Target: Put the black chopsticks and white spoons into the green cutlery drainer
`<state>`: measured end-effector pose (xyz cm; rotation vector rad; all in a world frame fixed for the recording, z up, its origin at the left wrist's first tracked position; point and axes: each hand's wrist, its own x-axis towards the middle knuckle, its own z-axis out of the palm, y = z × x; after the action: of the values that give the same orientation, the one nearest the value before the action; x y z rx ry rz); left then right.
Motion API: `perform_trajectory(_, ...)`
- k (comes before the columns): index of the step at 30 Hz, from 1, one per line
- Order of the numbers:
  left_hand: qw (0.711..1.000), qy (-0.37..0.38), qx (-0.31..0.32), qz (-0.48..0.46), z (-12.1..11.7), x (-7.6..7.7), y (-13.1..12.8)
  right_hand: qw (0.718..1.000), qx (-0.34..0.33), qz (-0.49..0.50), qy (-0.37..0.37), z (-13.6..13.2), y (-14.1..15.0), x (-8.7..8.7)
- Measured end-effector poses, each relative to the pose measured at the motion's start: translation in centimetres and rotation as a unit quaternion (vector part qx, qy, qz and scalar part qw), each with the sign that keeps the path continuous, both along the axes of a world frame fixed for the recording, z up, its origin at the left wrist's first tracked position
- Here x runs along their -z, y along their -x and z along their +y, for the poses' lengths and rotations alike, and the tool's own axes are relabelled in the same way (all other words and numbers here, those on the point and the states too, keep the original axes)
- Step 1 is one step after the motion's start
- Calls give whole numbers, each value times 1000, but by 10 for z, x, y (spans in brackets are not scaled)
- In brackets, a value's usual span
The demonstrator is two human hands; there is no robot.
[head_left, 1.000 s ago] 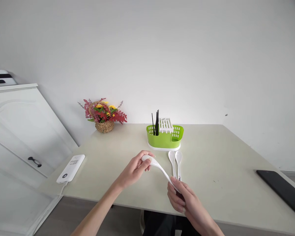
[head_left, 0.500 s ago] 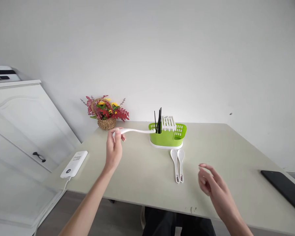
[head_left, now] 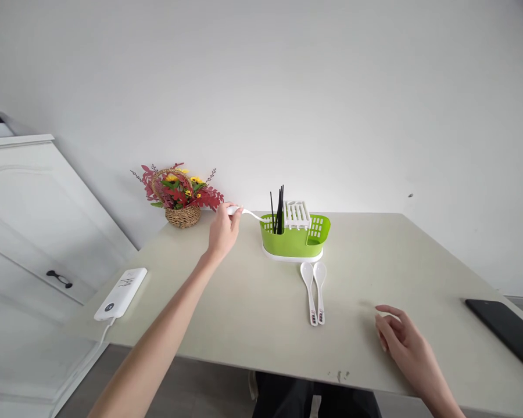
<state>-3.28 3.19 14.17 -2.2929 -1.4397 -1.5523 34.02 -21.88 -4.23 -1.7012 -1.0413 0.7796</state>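
Note:
Pinched in my left hand (head_left: 226,229) is a slim white long-handled utensil (head_left: 250,213), held nearly level. Its far end reaches the left end of a green cutlery holder (head_left: 294,245); whether it is a spoon or another kind does not show. Several black chopsticks (head_left: 279,212) stand upright in that holder, beside a white slatted rack (head_left: 297,215) on top. In front of it, two white spoons (head_left: 307,284) lie side by side, handles towards me. My right hand (head_left: 403,342) hovers low over the table's right side, loosely curled with thumb and index finger apart, holding nothing.
A wicker basket of artificial flowers (head_left: 182,216) stands behind my left hand. At left lies a white power bank (head_left: 122,293) with a cable, near a white cabinet (head_left: 26,220). A black phone (head_left: 505,331) lies on the table (head_left: 253,313) at right. A wall is behind.
My left hand has moved forward and right, bringing the utensil's far end down to the holder's left end. My right hand has shifted right and slightly closer to me.

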Motion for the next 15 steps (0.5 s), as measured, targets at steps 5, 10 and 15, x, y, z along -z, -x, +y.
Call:
perform_trajectory(5, 989, 47, 11, 142, 33, 3, -11, 1000, -4, -22, 3, -2, 2, 0)
perform_trajectory(10, 966, 100, 58, 230, 58, 11, -18, 999, 11, -33, 8, -2, 7, -5)
perform_trajectory(15, 951, 91, 94, 282, 71, 15, -24, 999, 42, -32, -4, -2, 17, -13)
